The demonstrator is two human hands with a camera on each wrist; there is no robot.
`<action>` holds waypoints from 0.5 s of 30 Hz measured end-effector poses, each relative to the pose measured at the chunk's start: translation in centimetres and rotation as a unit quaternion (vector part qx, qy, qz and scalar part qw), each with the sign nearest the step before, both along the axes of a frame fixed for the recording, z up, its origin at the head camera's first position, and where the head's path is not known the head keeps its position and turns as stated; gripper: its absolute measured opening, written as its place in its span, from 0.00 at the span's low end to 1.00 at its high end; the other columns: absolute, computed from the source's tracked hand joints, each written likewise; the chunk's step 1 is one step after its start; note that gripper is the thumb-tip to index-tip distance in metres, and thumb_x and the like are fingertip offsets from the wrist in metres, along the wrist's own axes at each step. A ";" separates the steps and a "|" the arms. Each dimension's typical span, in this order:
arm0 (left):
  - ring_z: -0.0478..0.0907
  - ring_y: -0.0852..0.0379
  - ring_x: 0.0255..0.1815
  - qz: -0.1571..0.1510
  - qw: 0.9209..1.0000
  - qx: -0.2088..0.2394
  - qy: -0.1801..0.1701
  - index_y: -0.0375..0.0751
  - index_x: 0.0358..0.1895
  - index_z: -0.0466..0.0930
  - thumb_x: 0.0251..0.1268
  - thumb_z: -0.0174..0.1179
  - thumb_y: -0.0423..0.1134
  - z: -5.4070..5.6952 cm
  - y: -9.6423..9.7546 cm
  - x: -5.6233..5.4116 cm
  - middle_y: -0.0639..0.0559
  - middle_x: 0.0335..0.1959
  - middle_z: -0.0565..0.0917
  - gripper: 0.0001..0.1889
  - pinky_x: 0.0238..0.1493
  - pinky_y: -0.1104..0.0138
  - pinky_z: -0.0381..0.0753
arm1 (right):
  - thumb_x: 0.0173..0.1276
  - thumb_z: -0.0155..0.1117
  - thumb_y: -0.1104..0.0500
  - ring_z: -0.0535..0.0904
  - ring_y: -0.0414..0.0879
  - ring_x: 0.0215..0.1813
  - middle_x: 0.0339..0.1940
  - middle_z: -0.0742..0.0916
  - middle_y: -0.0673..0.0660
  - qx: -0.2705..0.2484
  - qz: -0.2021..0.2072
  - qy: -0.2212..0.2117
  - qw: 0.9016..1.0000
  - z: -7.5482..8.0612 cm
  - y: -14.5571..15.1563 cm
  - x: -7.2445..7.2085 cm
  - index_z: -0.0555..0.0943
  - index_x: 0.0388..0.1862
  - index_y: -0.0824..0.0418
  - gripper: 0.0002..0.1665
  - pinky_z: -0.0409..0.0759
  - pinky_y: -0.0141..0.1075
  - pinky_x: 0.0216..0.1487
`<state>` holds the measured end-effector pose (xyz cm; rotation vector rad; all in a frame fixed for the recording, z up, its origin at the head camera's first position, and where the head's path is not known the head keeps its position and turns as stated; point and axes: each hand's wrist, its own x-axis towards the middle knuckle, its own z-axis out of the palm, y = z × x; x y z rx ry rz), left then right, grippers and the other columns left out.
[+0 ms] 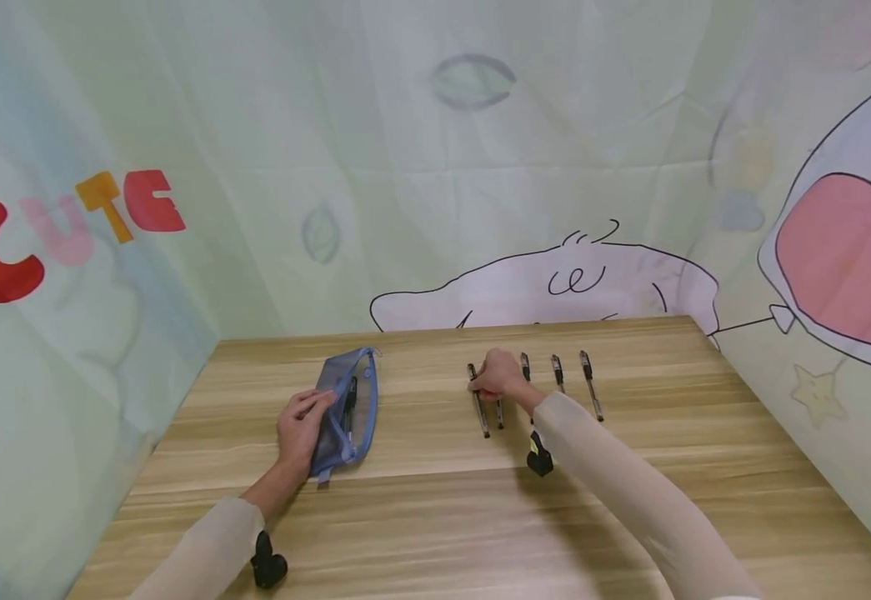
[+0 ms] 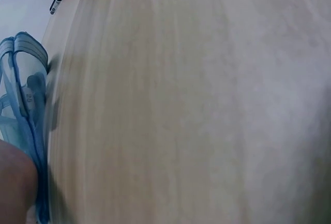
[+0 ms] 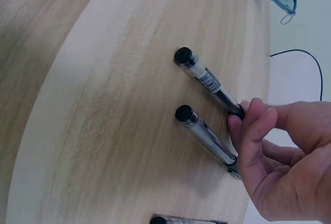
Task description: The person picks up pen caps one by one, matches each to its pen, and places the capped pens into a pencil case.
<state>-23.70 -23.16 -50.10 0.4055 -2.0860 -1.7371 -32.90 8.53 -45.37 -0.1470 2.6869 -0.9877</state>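
On the left, my left hand grips the near side of a blue mesh zip pencil case, whose mouth gapes. A dark pen shows inside it. My right hand pinches the upper end of the leftmost clear-barrelled black pen in a row on the table. In the right wrist view, thumb and fingertips close on that pen's dark end, while its capped end points away from the hand. A second pen lies just beside it, its far end partly behind the fingers.
Three more pens lie to the right of my right hand, partly covered by the wrist and sleeve. They rest on a wood-grain table. A printed cloth backdrop rises along the table's back and sides.
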 end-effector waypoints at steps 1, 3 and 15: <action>0.75 0.78 0.44 0.000 1.000 -0.001 0.000 0.30 0.52 0.87 0.65 0.70 0.39 0.0 0.0 0.0 0.71 0.40 0.81 0.17 0.49 0.86 0.73 | 0.64 0.74 0.64 0.72 0.38 0.12 0.08 0.79 0.49 -0.001 0.002 0.000 1.000 0.0 0.0 0.0 0.88 0.20 0.68 0.14 0.71 0.23 0.14; 0.75 0.78 0.44 0.001 1.000 0.000 0.002 0.29 0.51 0.87 0.65 0.70 0.38 0.0 0.0 0.0 0.73 0.39 0.80 0.17 0.48 0.86 0.73 | 0.64 0.73 0.65 0.71 0.38 0.11 0.07 0.79 0.49 -0.014 0.003 -0.004 1.000 0.0 0.2 0.0 0.87 0.19 0.68 0.14 0.70 0.23 0.14; 0.75 0.77 0.44 0.006 1.000 0.001 0.008 0.27 0.50 0.87 0.64 0.69 0.36 0.0 0.0 -0.1 0.75 0.36 0.79 0.16 0.47 0.86 0.73 | 0.71 0.68 0.60 0.71 0.36 0.17 0.14 0.82 0.49 -0.178 0.008 -0.095 0.979 0.7 -1.1 0.3 0.88 0.37 0.69 0.11 0.67 0.25 0.19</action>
